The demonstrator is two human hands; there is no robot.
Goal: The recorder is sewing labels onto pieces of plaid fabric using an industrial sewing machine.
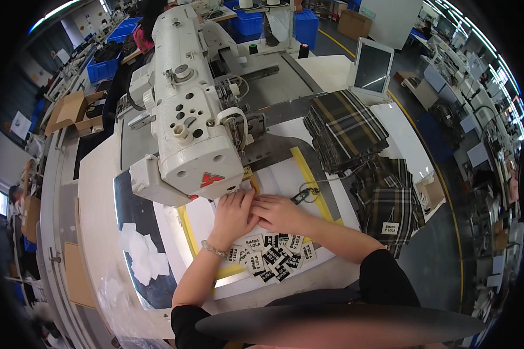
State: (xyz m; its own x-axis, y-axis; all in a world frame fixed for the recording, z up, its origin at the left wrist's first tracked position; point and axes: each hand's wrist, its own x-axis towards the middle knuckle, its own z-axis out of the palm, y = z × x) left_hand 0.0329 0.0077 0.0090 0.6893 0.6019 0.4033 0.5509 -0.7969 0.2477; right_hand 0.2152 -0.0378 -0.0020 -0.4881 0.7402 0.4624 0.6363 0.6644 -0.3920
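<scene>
Under the white sewing machine head (192,125) my two hands meet, fingers bent down and pressed close together over the white work surface. My left hand (234,214), with a beaded bracelet at the wrist, points away from me toward the needle area. From the right, my right hand (278,212) reaches across and touches it. Whatever the fingertips hold is hidden; a small white piece (246,185) shows just beyond them. Close below the hands lies a loose pile of small black and white labels (273,256). Green-handled thread snips (301,196) rest right of my right hand.
Folded dark plaid fabric (346,128) is stacked at the right, with more plaid pieces (393,209) nearer me, one bearing a white label. White paper scraps (142,253) lie on the left. A small screen (372,67) stands behind the stack. Yellow tape strips (303,168) edge the work area.
</scene>
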